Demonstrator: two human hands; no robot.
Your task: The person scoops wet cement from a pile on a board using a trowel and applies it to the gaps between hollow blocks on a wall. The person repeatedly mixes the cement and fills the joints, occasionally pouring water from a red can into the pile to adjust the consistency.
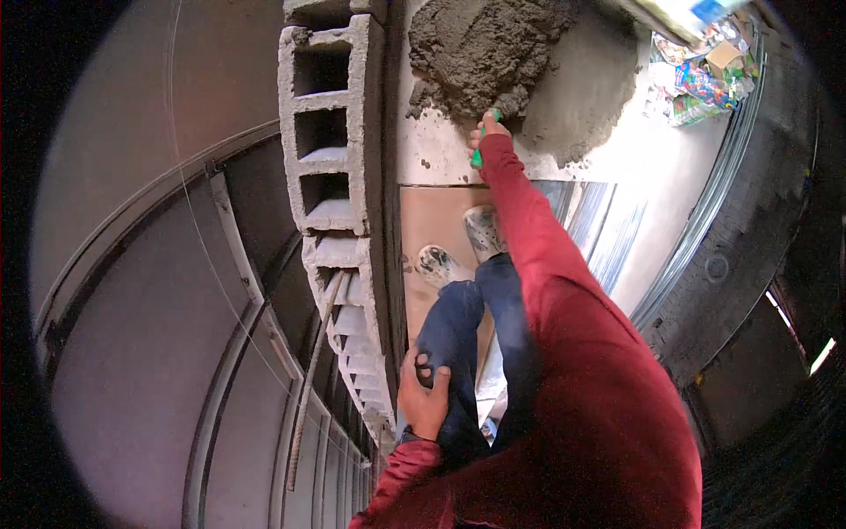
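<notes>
My right hand is closed round a green handle at the lower edge of a grey mortar heap; whatever the handle's far end joins is hidden in the mortar. A wet, smeared patch spreads to the right of the heap on a pale board. My left hand grips my left leg near the knee, fingers curled over the dark trouser cloth. My two mud-spattered shoes stand on a tan floor panel below the board.
Hollow concrete blocks form a low wall along my left, with a thin rod leaning by them. Beyond are dark panels. At right lie littered bags and wrappers and long bundled metal strips.
</notes>
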